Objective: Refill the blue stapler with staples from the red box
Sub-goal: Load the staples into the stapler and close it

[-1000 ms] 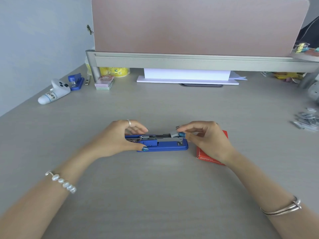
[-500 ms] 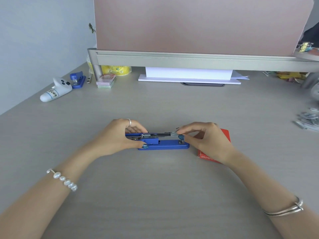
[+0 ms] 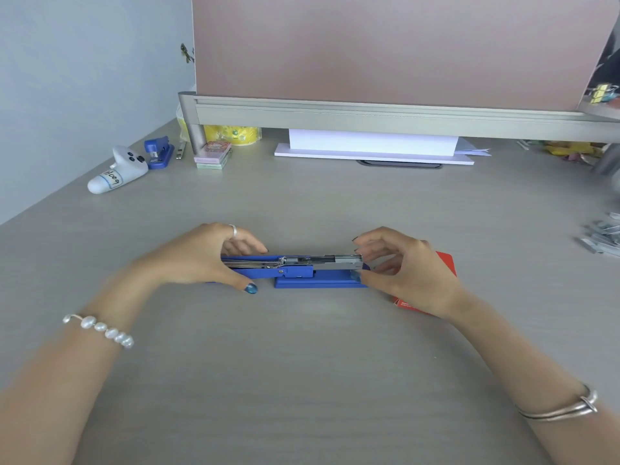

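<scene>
The blue stapler [image 3: 302,271] lies flat on the desk, opened out, with its metal staple channel [image 3: 332,260] facing up. My left hand [image 3: 204,256] grips the folded-back blue top arm at the stapler's left end. At the right end is my right hand [image 3: 409,266]; its thumb rests against the front of the base and its fingers are spread just above the channel's tip. The red box [image 3: 444,266] lies behind and under my right hand, mostly hidden.
Loose staple strips [image 3: 602,234] lie at the right edge. At the back left are a small blue stapler [image 3: 158,152], a white toy figure [image 3: 117,172] and a stack of notepads [image 3: 213,155]. A raised shelf [image 3: 402,117] with a white box under it spans the back.
My right hand's fingers have lifted off the channel's tip and spread. The staple strip it pinched there now lies down in the channel. My left hand has stayed on the top arm.
</scene>
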The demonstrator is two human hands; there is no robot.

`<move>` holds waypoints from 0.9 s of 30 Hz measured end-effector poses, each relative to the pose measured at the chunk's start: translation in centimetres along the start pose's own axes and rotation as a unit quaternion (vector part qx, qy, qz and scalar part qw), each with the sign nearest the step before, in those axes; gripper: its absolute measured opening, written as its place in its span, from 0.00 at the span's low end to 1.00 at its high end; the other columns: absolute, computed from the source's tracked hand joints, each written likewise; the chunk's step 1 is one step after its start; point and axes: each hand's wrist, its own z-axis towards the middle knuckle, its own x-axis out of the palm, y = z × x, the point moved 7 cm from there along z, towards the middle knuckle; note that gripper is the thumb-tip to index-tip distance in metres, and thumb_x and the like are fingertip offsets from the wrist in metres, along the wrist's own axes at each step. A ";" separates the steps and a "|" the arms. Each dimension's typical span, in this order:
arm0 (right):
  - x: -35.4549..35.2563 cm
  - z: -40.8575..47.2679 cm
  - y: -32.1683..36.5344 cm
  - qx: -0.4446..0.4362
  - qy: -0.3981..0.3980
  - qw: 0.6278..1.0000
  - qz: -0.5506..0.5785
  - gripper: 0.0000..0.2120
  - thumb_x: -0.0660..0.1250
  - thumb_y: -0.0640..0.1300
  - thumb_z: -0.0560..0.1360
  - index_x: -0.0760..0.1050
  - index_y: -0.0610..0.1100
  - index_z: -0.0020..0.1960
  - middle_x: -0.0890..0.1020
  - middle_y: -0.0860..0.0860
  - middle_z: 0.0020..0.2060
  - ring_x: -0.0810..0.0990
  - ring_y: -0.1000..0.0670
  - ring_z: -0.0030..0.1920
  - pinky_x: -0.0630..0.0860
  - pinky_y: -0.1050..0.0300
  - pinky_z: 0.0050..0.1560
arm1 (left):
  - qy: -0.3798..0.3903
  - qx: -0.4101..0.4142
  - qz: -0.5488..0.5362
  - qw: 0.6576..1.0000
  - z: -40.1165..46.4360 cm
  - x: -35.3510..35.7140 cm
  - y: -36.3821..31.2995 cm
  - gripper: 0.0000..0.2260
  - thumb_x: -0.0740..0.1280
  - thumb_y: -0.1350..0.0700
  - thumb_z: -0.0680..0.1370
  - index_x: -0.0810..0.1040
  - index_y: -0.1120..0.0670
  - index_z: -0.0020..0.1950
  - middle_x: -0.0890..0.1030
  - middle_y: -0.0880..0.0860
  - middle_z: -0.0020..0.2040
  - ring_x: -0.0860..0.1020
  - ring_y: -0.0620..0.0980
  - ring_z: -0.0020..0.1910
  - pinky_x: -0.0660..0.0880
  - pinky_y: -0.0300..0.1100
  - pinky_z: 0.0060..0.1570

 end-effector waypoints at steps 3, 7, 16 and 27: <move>0.3 0.0 -0.4 0.013 0.023 0.999 -0.028 0.21 0.77 0.43 0.64 0.76 0.55 0.53 0.82 0.56 0.44 0.80 0.61 0.39 0.76 0.71 0.41 | 0.011 -0.026 -0.007 1.000 -0.5 -1.2 1.4 0.21 0.80 0.55 0.62 0.79 0.44 0.51 0.83 0.42 0.44 0.82 0.45 0.43 0.77 0.35 0.43; 0.6 0.1 -0.5 0.016 0.037 0.998 -0.042 0.21 0.77 0.41 0.63 0.76 0.52 0.53 0.83 0.55 0.44 0.80 0.63 0.36 0.75 0.73 0.40 | 0.014 -0.027 -0.037 0.999 -0.8 -1.7 1.7 0.17 0.79 0.59 0.62 0.80 0.48 0.47 0.84 0.49 0.41 0.81 0.51 0.40 0.77 0.38 0.35; 0.7 0.2 -0.3 0.018 0.036 0.998 -0.038 0.20 0.77 0.40 0.64 0.77 0.49 0.53 0.82 0.56 0.41 0.78 0.67 0.39 0.72 0.76 0.39 | -0.262 0.074 -0.180 0.945 -2.0 -5.6 -1.2 0.28 0.78 0.67 0.61 0.75 0.47 0.55 0.86 0.43 0.40 0.83 0.47 0.41 0.78 0.33 0.42; 0.6 0.0 -0.4 0.028 0.036 0.997 -0.055 0.23 0.76 0.41 0.64 0.74 0.53 0.56 0.82 0.58 0.42 0.80 0.63 0.38 0.78 0.67 0.44 | -0.256 0.180 -0.248 0.917 0.8 -0.3 -7.3 0.19 0.76 0.54 0.64 0.80 0.44 0.54 0.85 0.40 0.47 0.81 0.44 0.46 0.76 0.41 0.54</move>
